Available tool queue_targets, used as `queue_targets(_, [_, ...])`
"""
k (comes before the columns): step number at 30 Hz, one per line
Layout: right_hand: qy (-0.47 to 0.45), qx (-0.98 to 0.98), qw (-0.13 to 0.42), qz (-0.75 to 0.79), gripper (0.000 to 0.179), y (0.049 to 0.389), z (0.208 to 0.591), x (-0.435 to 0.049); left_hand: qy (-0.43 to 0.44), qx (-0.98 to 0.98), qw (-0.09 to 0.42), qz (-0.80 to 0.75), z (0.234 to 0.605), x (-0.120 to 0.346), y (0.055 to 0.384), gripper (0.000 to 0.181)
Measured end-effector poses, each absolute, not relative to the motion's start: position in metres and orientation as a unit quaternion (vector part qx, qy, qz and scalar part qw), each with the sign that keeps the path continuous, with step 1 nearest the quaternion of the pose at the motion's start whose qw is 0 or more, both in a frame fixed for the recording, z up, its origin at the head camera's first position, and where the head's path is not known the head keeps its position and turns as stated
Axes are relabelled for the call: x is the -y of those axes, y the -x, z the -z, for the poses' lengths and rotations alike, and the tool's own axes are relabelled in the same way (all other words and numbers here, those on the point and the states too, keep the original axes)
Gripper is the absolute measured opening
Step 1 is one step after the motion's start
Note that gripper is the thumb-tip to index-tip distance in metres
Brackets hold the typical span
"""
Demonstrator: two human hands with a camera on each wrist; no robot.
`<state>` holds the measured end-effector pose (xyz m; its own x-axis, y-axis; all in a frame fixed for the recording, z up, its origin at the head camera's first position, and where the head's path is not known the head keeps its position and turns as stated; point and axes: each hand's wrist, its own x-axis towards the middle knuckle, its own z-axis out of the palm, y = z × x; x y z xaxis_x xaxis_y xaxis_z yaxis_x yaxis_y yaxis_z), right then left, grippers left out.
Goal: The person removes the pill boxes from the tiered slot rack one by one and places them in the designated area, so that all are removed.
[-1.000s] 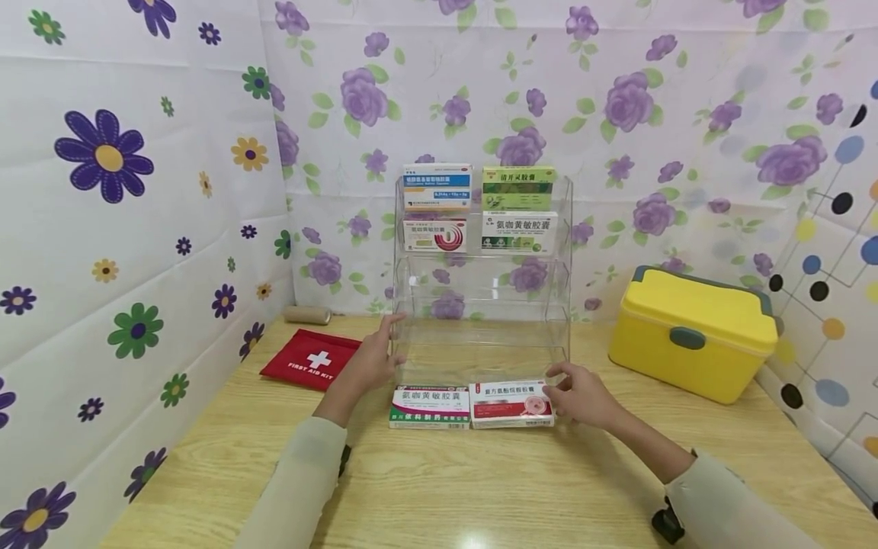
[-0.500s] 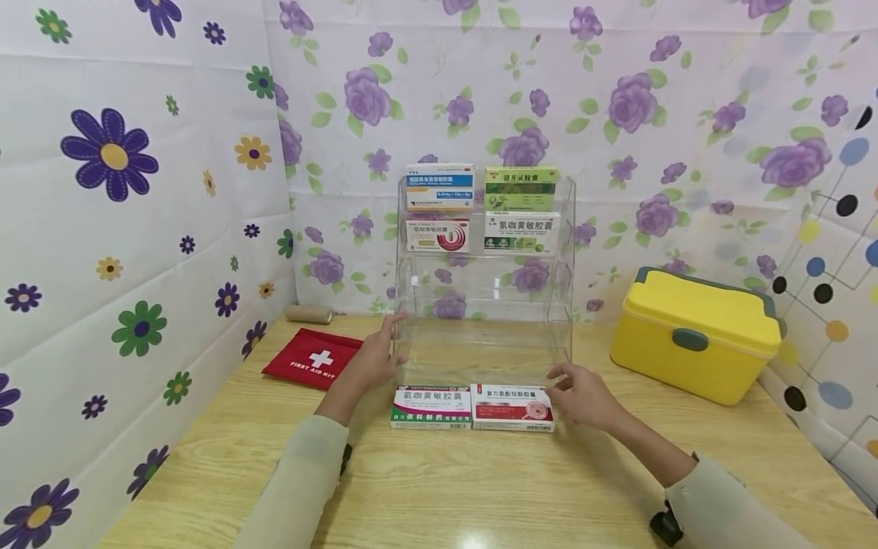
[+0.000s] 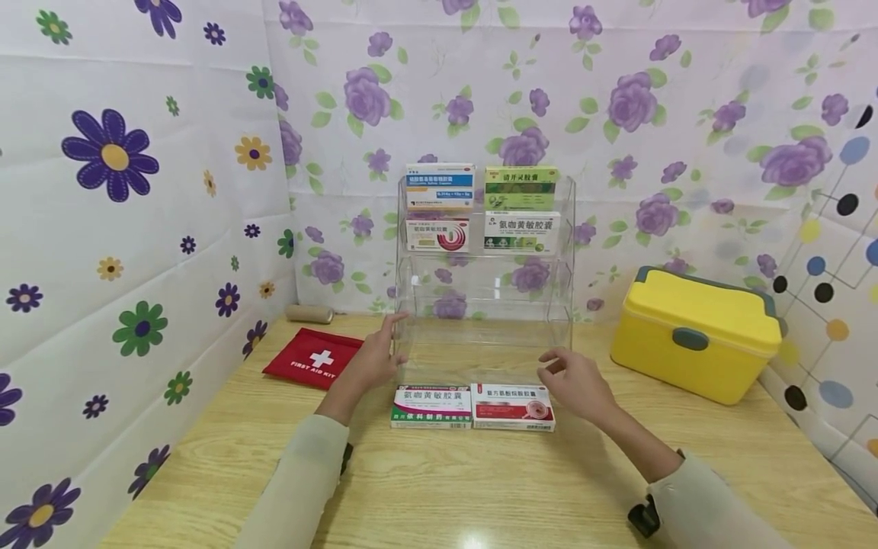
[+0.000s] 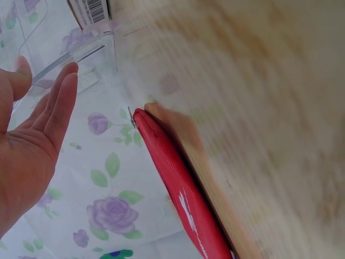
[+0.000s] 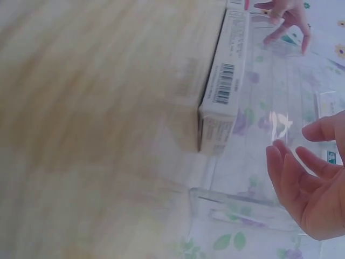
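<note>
A clear tiered display rack stands against the back cloth. My left hand is at its left side, fingers and thumb spread apart beside the clear edge, also in the left wrist view. At the rack's foot, two medicine boxes lie side by side: a white, green and magenta box and a white and red box. Just above the red box's right end hovers my right hand, its fingers loosely bent around nothing. The right wrist view shows that box's barcoded side.
Higher tiers hold a blue and white box, a green box, a pink and white box and a white and green box. A red first aid pouch and a cardboard tube lie left; a yellow case stands right.
My right hand has let go of the red and white box's right end and lifted slightly up and left. That box has settled level beside its neighbour. My left hand stays at the rack.
</note>
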<state>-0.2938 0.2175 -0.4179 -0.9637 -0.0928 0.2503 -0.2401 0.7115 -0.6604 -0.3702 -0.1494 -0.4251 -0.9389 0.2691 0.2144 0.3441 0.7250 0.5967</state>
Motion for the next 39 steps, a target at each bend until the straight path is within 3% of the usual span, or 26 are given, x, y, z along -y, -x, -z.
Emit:
queue_targets(13, [-0.094,0.886,0.186,-0.415,0.022,0.302,0.4,-0.209,0.172,0.924,0.053,0.337,0.425,0.15,0.37,0.083])
queue_targets(39, [-0.109,0.849,0.301,-0.421,0.035,0.338,0.363,-0.216,0.169,0.923,0.059,0.341,0.427,0.149,0.371,0.083])
